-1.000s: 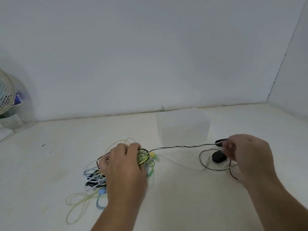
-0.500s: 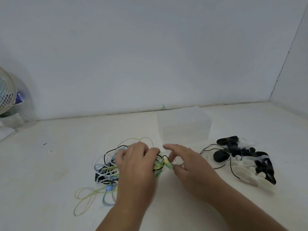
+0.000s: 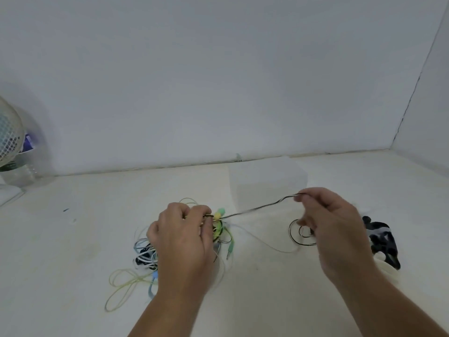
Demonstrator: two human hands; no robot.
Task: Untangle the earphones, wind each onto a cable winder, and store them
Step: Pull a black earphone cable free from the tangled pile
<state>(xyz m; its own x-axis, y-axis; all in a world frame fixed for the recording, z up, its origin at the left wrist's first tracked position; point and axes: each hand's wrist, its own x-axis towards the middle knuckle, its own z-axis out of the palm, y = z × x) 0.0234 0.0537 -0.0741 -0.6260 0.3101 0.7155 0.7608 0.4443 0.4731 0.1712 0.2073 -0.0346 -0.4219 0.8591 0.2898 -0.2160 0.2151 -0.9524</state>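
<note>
A tangle of earphones [image 3: 145, 259] in black, blue, yellow and green lies on the white table. My left hand [image 3: 179, 242] grips the top of the tangle and covers much of it. A black cable [image 3: 255, 209] runs taut from the tangle up to my right hand [image 3: 332, 224], which pinches its end above the table. Loose black loops [image 3: 300, 235] of cable lie under my right hand. Black and white cable winders [image 3: 381, 242] are heaped to the right, partly hidden by that hand.
A translucent storage box [image 3: 267, 183] stands just behind the hands. A white fan [image 3: 8, 137] and a clear bottle [image 3: 21, 173] sit at the far left by the wall. White walls close the back and right side.
My right hand moved from the tangle to the right and upward, drawing the black cable out taut. My left hand stayed gripping the tangle.
</note>
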